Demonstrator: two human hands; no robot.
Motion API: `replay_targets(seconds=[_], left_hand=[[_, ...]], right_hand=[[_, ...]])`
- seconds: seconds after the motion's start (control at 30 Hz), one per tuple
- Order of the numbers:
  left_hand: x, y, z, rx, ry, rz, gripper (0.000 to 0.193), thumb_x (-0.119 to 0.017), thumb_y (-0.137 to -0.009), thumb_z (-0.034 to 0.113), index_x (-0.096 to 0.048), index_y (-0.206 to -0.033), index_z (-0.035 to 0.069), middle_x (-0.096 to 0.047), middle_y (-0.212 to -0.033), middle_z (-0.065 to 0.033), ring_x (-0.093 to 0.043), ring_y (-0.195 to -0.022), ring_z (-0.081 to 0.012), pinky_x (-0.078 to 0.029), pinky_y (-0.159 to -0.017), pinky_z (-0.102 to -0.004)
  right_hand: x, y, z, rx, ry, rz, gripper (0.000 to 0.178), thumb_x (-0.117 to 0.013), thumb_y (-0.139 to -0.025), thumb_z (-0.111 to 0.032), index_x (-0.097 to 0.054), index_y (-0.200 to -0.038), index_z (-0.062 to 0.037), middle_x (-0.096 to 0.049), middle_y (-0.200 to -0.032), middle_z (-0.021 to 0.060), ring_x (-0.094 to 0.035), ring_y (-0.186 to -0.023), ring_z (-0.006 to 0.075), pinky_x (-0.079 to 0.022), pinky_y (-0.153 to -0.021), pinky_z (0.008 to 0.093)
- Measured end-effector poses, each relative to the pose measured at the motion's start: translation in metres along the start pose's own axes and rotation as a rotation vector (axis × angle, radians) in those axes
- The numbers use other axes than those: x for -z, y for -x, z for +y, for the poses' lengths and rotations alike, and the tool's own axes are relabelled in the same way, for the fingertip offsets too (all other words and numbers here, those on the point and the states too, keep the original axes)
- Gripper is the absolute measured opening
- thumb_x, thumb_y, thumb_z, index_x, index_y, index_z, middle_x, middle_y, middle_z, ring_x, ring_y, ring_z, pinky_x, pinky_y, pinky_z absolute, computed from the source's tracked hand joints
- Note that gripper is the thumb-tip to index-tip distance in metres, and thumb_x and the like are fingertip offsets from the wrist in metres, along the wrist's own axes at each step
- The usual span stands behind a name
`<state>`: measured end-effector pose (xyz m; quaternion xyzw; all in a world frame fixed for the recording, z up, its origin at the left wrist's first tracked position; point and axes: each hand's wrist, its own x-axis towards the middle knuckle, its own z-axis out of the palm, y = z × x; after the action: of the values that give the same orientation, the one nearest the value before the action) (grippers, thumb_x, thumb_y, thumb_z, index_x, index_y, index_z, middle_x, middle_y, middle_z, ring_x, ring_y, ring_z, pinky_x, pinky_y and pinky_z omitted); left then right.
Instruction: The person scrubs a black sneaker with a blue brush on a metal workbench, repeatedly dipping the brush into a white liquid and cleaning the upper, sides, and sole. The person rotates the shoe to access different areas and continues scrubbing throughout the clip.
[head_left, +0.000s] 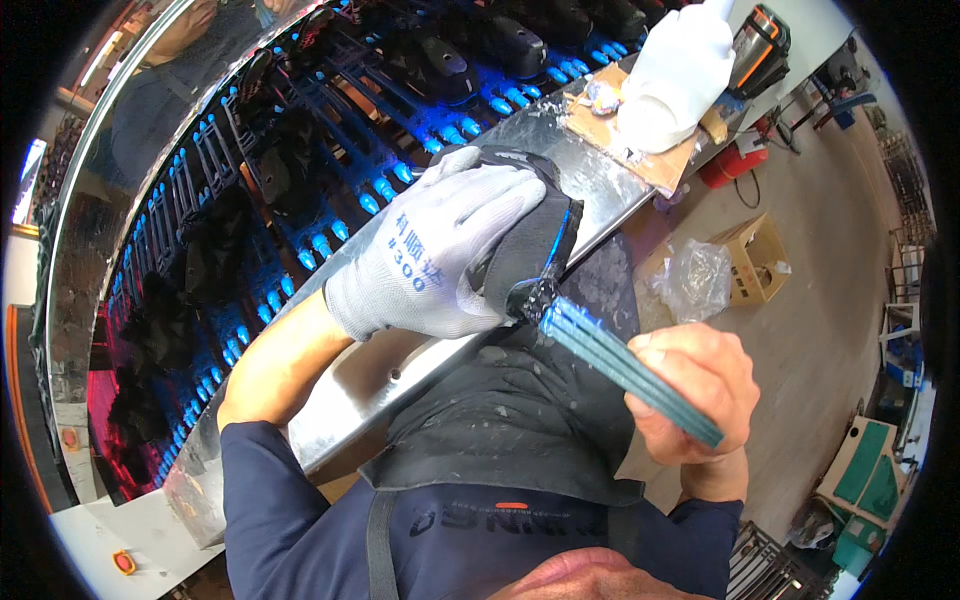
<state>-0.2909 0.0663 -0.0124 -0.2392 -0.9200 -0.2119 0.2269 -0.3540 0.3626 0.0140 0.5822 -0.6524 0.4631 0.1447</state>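
My left hand (440, 245), in a light grey work glove, is closed around a black shoe upper (545, 235). The shoe is tilted over the metal ledge, and the glove hides part of it. In my bare right hand (700, 390) is a flat brush with a ribbed teal handle (625, 370), gripped between thumb and fingers. The brush's dark tip touches the lower end of the shoe, where a thin blue-lit line runs along the black edge. Bristle detail is hard to make out there.
A curved machine conveyor (330, 150) carries several black shoe pieces among blue-lit pegs. A white plastic bottle (675, 75) stands on a stained cardboard piece (655, 165) on the metal ledge (360, 390). On the floor at right are a clear plastic bag (695, 280) and a cardboard box (755, 262).
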Motion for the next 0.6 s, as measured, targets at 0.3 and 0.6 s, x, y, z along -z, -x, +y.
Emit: replay_targets(seconds=[0.3,0.6], left_hand=[[0.002,-0.035,-0.004,0.007,-0.023,-0.025,0.097,-0.096,-0.055,0.032,-0.062,-0.140,0.000,-0.071,-0.126,-0.0217,-0.069,-0.119,-0.0407,-0.049,-0.111,-0.0549],[0.002,-0.072,-0.002,-0.030,0.074,-0.074,0.051,-0.086,-0.068,0.028,-0.071,-0.112,0.009,-0.073,-0.102,-0.0129,-0.071,-0.094,-0.0347,-0.055,-0.085,-0.0441]], right_hand=[[0.019,-0.013,0.015,0.010,0.091,0.089,0.030,-0.081,-0.078,0.000,-0.072,-0.106,0.0013,-0.076,-0.091,0.0164,-0.075,-0.073,0.0263,-0.056,-0.060,0.0295],[0.055,-0.054,0.005,0.100,0.238,-0.199,0.032,-0.080,-0.070,-0.002,-0.073,-0.101,0.0041,-0.072,-0.089,0.0164,-0.074,-0.071,0.0287,-0.058,-0.060,0.0333]])
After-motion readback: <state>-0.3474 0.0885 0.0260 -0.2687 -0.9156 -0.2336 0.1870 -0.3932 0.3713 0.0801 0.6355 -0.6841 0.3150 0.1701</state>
